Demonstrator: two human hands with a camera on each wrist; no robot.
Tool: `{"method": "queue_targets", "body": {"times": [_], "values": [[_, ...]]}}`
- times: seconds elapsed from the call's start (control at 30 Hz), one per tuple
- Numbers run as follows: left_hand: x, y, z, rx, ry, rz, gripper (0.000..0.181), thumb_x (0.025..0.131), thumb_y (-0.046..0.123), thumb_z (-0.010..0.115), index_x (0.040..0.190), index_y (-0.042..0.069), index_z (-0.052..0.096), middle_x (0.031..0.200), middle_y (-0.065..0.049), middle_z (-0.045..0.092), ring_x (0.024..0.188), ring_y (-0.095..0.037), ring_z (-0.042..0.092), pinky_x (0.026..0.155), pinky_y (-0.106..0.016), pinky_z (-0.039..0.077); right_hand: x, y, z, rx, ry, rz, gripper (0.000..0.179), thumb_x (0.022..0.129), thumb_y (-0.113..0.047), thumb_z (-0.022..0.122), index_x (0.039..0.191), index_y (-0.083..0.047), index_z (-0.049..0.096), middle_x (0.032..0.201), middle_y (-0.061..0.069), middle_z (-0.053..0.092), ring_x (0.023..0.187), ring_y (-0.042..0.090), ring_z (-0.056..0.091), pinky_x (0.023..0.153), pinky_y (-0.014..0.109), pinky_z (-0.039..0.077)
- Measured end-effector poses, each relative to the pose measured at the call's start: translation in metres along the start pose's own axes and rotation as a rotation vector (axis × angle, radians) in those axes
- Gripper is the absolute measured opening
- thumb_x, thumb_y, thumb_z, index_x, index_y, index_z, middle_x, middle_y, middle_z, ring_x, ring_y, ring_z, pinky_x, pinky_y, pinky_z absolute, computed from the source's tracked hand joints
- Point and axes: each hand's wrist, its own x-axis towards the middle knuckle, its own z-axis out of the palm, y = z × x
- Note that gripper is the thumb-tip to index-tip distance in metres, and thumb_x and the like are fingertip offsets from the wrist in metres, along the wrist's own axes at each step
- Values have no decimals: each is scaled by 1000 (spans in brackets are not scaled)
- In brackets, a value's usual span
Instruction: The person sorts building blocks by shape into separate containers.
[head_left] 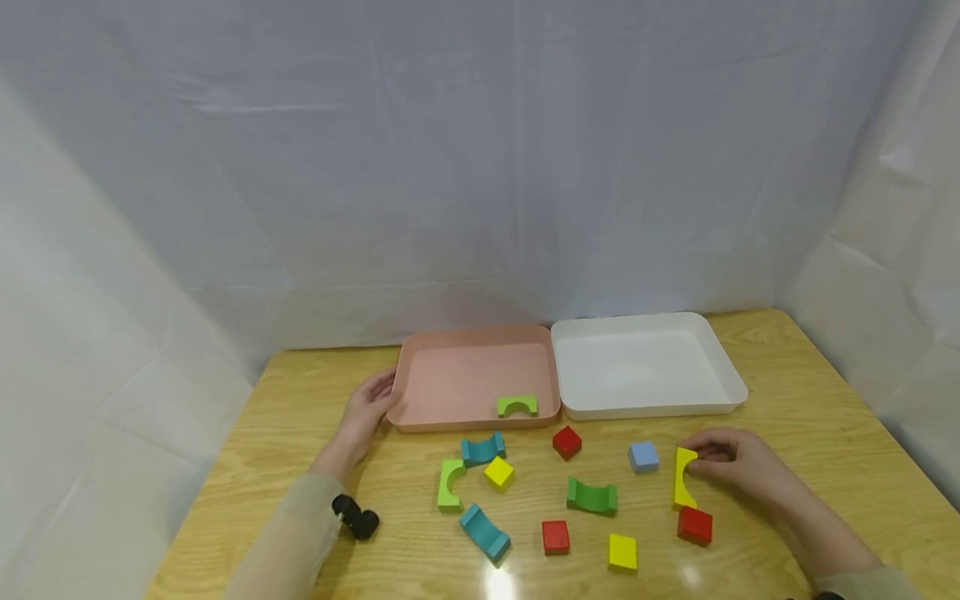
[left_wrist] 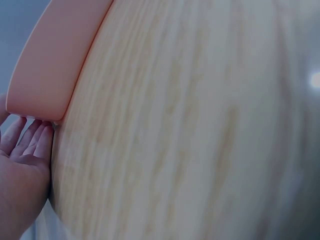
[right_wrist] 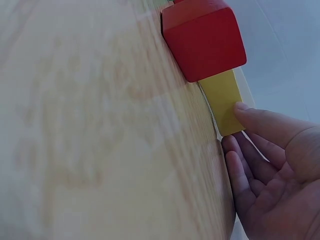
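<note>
Pinching yellow arch (head_left: 678, 479) in right fingers (head_left: 712, 436); touching pink tray (head_left: 450, 367) with relaxed left fingers (left_wrist: 44, 142). Seems barely begun, with one lime arch (head_left: 517, 402) inside, many loose blocks (head_left: 556, 537) left between the fingers.

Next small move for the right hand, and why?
I'd probably lift the yellow arch slightly: the right hand pinches its far end, and a red block sits right by its near end, so dragging it nearer would likely shove that block.

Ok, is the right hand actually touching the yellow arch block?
Touching. The right wrist view shows the thumb of the right hand on the yellow arch block, at the end away from the red block.
</note>
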Motion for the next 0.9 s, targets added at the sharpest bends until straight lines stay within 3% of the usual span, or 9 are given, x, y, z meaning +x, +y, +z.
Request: {"method": "queue_targets", "body": {"times": [0.9], "values": [[-2,1,0,17,3,1,60,111,2,51,166,-1,28,172,-24,29,157,-35,32,91,-2,47,-2,-8,-3,46,-1,73,38,96,-14,80,125,9,71,111,9,76,88,1,66,79,20,57]]}}
